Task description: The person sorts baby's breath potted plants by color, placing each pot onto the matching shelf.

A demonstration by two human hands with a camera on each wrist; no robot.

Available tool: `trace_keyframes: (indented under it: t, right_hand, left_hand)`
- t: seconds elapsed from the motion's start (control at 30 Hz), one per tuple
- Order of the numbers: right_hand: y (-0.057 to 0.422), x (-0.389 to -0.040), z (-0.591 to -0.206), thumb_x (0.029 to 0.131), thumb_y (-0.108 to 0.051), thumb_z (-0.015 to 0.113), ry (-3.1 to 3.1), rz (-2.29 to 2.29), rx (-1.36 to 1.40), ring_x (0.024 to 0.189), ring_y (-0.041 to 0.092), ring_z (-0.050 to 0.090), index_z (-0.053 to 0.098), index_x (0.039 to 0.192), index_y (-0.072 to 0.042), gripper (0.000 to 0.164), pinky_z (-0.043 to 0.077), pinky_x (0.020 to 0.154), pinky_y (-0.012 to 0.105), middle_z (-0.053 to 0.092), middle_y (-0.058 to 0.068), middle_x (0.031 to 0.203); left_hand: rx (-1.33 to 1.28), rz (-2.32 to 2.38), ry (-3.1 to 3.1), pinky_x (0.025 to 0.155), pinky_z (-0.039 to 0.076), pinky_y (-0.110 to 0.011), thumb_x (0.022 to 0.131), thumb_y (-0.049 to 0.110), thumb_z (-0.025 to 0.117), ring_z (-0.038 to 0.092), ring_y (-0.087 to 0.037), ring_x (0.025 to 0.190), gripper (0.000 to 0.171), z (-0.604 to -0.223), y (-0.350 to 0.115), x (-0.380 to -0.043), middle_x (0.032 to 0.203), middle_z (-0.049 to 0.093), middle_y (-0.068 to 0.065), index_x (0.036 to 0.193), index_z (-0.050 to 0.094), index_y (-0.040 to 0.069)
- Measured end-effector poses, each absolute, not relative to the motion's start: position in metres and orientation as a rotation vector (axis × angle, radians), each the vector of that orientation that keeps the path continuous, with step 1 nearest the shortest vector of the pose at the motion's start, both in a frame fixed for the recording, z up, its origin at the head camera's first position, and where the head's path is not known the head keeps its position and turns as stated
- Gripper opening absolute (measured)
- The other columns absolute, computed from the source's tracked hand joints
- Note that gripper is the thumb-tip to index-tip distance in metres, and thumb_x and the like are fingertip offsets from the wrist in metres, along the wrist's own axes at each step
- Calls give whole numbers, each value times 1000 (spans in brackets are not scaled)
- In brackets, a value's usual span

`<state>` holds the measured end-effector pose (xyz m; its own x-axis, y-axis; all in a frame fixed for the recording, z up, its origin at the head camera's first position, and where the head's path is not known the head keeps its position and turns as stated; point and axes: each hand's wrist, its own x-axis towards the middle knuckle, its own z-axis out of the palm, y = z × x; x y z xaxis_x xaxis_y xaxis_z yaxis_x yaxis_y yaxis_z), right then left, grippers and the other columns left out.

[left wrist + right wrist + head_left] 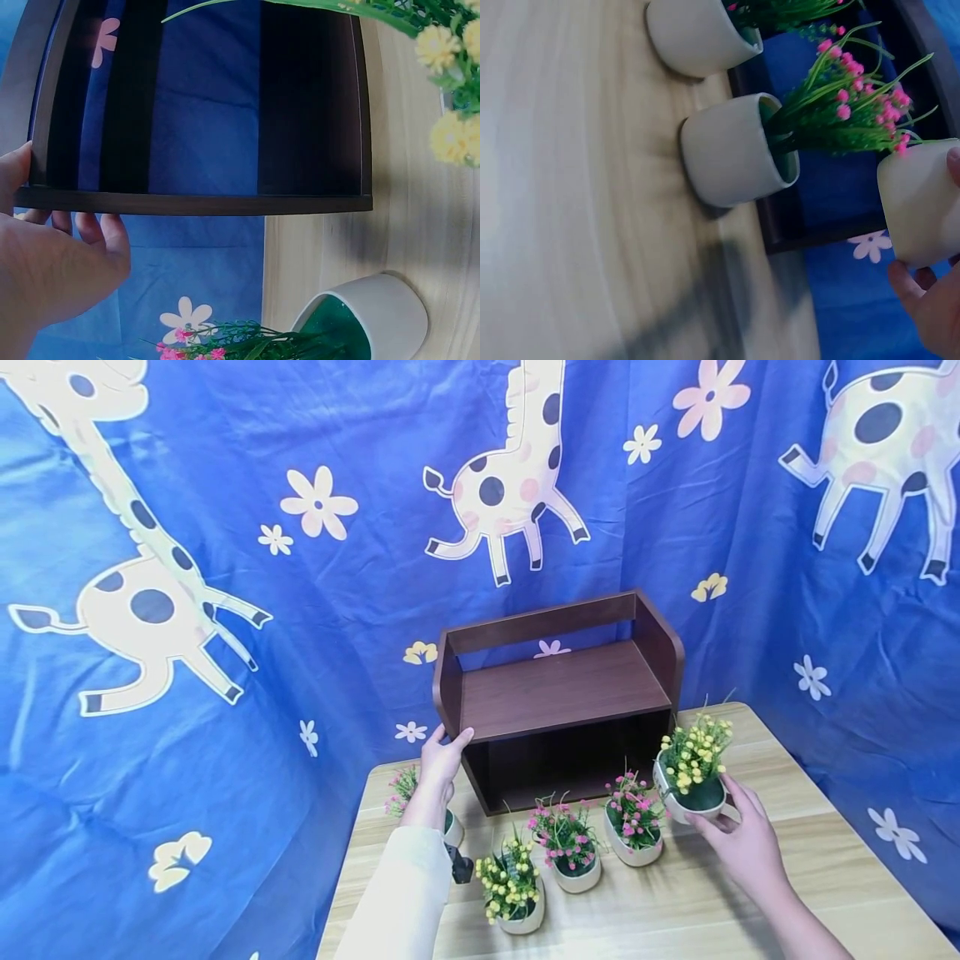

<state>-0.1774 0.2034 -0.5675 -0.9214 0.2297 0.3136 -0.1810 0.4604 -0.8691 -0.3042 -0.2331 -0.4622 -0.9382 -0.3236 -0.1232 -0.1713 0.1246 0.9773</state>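
Observation:
My left hand [438, 764] grips the left side of a dark brown wooden shelf [562, 689], thumb on its front edge and fingers at the outer side. In the left wrist view, the shelf's side board [225, 202] lies between that thumb and the fingers. My right hand [742, 843] holds a white pot of yellow flowers [693, 768] off the table, beside the shelf's right front corner. The right wrist view shows this pot's pale wall [919, 202] with fingers at its side and base; its flowers are out of that frame.
Before the shelf stand a pink-flowered pot [633, 822], another pink one [573, 852] and a yellow-flowered one [513, 889]. A further pink-flowered pot [453, 829] is partly behind my left arm. The wooden table [825, 868] meets a blue giraffe-print curtain [360, 610].

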Motion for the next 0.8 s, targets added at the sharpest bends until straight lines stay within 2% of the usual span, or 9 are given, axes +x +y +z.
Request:
trace_keyframes:
  t: [0.57, 0.8]
  right_hand:
    - [175, -191, -517, 80, -14, 85, -2247, 1504, 66, 112, -13, 44, 34, 156, -6, 92, 47, 88, 1, 42, 21, 149]
    - [167, -201, -499, 80, -16, 86, -2236, 1506, 84, 118, 6, 50, 36, 156, -9, 91, 46, 90, 0, 45, 17, 149]
  left_hand:
    - [491, -1912, -2283, 126, 24, -51, 90, 34, 75, 30, -32, 151, 68, -464, -232, -302, 158, 41, -14, 149, 48, 15]
    - [468, -1908, -2277, 127, 22, -51, 89, 33, 76, 29, -30, 151, 66, -463, -232, -301, 157, 43, -12, 148, 50, 16]
